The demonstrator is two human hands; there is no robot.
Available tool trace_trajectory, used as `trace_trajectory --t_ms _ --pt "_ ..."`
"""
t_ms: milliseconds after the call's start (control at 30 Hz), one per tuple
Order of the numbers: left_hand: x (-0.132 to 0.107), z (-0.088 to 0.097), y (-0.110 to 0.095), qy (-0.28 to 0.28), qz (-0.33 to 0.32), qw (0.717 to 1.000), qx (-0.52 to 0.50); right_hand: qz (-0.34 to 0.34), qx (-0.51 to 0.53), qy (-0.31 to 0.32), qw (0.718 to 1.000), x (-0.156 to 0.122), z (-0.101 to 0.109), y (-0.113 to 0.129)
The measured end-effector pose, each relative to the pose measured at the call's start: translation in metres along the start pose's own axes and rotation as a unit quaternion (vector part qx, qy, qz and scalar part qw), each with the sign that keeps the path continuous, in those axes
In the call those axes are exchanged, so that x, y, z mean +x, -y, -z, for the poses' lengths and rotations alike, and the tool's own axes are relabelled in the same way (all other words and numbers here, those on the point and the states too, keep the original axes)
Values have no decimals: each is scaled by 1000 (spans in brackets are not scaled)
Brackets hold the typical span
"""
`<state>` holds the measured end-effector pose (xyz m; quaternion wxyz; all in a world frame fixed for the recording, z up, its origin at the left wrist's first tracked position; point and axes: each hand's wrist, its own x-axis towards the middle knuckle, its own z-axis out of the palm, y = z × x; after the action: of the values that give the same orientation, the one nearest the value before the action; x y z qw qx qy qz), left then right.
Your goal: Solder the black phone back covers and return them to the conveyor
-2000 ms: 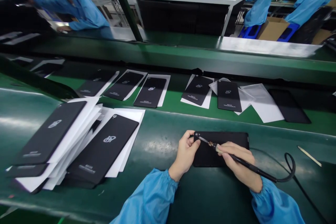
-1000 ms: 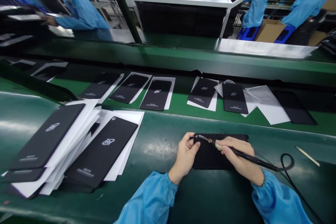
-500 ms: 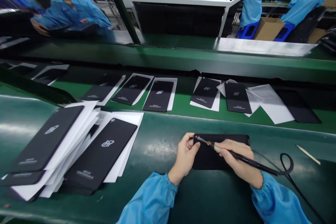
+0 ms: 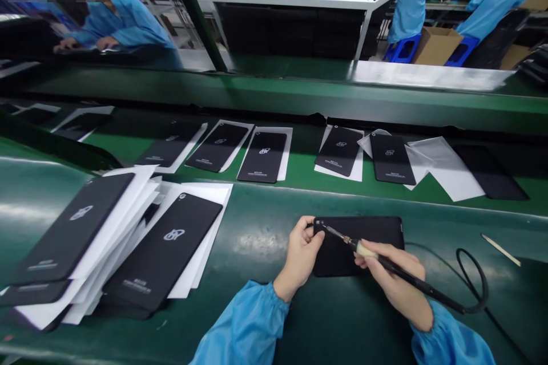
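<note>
My left hand [image 4: 301, 251] pinches the upper left corner of a black tablet back cover [image 4: 338, 254], which lies on the green bench with its plain side up. A small metallic part shows at that corner, beside my fingertips. My right hand [image 4: 396, 282] is closed round a soldering iron [image 4: 411, 282] with a pale collar and a black handle. Its metal tip points at the corner and looks just short of the small part; whether it touches the cover I cannot tell. The iron's black cable [image 4: 483, 279] loops off to the right.
Stacked black covers with white sheets between them [image 4: 165, 245] stand at left. More covers on white sheets [image 4: 263, 155] lie along the green belt behind. A thin pale stick [image 4: 500, 250] lies at right. Across the line a person in blue [image 4: 128, 20] works.
The soldering iron has drawn back from the cover's corner, down and to the right, with my right hand. My left hand keeps its pinch. Covers on the belt have shifted slightly right.
</note>
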<state>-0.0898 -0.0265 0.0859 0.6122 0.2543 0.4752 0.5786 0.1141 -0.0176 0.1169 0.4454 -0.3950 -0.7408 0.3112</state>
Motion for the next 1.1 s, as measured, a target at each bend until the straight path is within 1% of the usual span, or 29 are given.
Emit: trace_trajectory --t_ms 67,100,167,300,700,833,933,1000,1100 --pt "0 0 0 2 0 1000 -4 48 -45 -54 996 -3 -5 -1" --pt "0 0 0 2 0 1000 -4 66 -59 -69 994 -3 -7 -2" --pt "0 0 0 1 0 1000 0 81 -69 -78 991 -2 -11 -2" --pt "0 0 0 2 -6 1000 -1 82 -79 -90 989 -1 -16 -1" --pt "-1 0 -1 3 -4 1000 -2 96 -87 -85 988 1 -20 1" --pt "0 0 1 6 0 1000 0 94 -87 -94 987 -3 -26 -2" --pt "0 0 1 4 0 1000 1 91 -87 -84 989 -8 -30 -3" --pt "0 0 0 -2 0 1000 2 93 -81 -79 989 -10 -27 -3" --pt "0 -1 -2 -8 3 1000 -1 78 -76 -90 990 -10 -14 -6"
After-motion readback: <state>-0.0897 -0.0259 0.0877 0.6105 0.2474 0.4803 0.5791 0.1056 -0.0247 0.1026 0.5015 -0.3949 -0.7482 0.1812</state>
